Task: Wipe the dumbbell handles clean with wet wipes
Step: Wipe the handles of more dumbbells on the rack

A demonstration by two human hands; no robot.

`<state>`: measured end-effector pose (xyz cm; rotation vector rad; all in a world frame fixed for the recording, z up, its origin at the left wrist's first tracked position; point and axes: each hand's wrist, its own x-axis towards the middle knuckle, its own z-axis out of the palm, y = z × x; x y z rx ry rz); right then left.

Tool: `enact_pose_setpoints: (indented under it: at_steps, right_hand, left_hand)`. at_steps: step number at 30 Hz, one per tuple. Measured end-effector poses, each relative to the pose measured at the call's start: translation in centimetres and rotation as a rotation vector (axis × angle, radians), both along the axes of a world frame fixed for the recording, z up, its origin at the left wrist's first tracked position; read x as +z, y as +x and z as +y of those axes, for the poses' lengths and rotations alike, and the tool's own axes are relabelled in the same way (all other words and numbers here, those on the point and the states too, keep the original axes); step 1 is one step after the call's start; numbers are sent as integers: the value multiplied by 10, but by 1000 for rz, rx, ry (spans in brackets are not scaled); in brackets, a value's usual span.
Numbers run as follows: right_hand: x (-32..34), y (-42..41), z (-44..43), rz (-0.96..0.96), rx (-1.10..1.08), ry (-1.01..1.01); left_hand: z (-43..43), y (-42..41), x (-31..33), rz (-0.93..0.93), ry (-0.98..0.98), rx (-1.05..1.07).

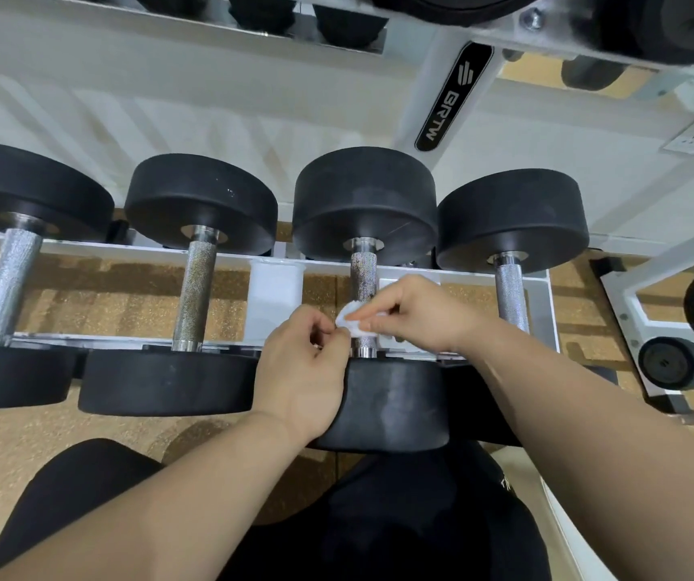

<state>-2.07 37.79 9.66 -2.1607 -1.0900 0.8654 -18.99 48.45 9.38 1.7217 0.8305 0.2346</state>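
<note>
Several black dumbbells lie side by side on a white rack. The third one has a dull, speckled knurled handle. A small white wet wipe sits over the near end of that handle. My left hand pinches the wipe's left edge with thumb and forefinger. My right hand pinches its right side from above. The handle to the left looks tarnished; the far left handle and the right one are shiny.
A white plastic piece sits on the rack between the second and third dumbbells. An upper rack shelf with more weights hangs overhead. Small weight plates rest on a stand at the right. My black-clad knees are below.
</note>
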Motion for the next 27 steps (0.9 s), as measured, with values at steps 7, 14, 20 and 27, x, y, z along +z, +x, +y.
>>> enact_pose_setpoints:
  at_steps: [7, 14, 20, 27]
  right_hand:
    - [-6, 1, 16, -115, -256, 188]
    - [5, -1, 10, -105, 10, 15]
    - [-3, 18, 28, -294, -226, 186]
    - [14, -2, -3, 37, 248, -174]
  left_hand:
    - [-1, 0, 1, 14, 5, 5]
    - [0, 0, 1, 7, 14, -5]
    - [0, -1, 1, -10, 4, 2]
    - [0, -1, -6, -34, 11, 7]
